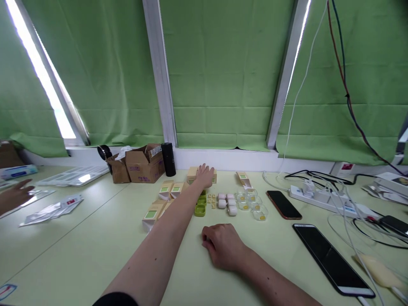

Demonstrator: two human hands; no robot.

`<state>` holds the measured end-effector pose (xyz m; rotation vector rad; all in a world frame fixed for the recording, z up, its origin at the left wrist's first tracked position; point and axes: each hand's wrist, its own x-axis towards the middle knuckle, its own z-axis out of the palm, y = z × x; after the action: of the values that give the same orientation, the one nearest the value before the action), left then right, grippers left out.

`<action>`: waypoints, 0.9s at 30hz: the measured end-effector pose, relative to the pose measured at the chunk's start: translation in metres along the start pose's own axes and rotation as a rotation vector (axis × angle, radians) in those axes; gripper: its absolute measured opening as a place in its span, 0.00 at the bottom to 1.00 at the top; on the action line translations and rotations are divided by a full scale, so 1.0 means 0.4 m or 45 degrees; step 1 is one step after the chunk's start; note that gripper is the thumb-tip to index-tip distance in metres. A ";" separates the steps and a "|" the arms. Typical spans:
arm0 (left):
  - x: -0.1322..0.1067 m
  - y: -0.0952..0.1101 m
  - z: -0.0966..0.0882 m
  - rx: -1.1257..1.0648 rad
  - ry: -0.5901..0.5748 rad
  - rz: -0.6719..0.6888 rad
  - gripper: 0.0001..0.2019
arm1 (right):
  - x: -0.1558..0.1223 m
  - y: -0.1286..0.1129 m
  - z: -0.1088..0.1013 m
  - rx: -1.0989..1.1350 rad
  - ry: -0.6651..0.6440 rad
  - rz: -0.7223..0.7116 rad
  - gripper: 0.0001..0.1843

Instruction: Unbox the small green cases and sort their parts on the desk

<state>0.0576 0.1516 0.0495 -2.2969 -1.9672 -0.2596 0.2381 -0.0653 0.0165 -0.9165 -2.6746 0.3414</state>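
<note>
My left hand (204, 175) reaches to the back of the table, fingers stretched out over small cardboard boxes (192, 173); whether it touches them I cannot tell. More of these boxes with green labels (152, 213) stand left of my forearm, partly hidden by it. My right hand (223, 244) rests closed on the table near the front, with no object showing in it. Between and beyond the hands are green square trays (200, 210), small beige squares (213, 199), white rounded pieces (232, 210) and clear cups with yellow centres (260, 213).
Two phones (283, 205) (333, 258) lie at the right beside a power strip (331, 202) with tangled cables. An open carton (145, 165) and a black cylinder (168, 159) stand at the back. Another person's hand (15, 196) is at the far left, near plastic packets (52, 210).
</note>
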 end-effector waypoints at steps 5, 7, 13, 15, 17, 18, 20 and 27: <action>-0.017 0.019 -0.017 -0.162 0.073 0.061 0.22 | -0.002 0.004 0.003 0.013 0.029 -0.011 0.04; -0.027 0.024 -0.034 -0.253 0.115 0.071 0.20 | -0.003 0.005 0.006 0.017 0.044 -0.021 0.04; -0.091 0.036 -0.114 -0.587 0.198 0.117 0.14 | 0.001 0.025 0.016 -0.052 0.251 -0.075 0.04; -0.140 0.040 -0.146 -0.693 0.202 0.140 0.12 | 0.004 0.040 0.000 -0.058 0.517 -0.104 0.07; -0.210 0.047 -0.177 -0.768 0.190 0.173 0.13 | 0.004 0.056 -0.031 0.003 0.838 -0.144 0.08; -0.250 0.052 -0.189 -0.809 0.174 0.197 0.13 | 0.003 0.064 -0.052 0.048 0.983 -0.151 0.08; -0.336 0.065 -0.206 -0.933 0.107 0.249 0.13 | -0.002 0.077 -0.095 0.129 1.173 -0.126 0.08; -0.547 0.132 -0.159 -0.955 0.028 0.259 0.12 | -0.025 0.127 -0.130 0.169 1.072 0.081 0.05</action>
<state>0.0736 -0.0808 0.0703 -2.8547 -1.7970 -1.1634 0.2921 -0.0258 0.0470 -0.8536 -1.8345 0.1009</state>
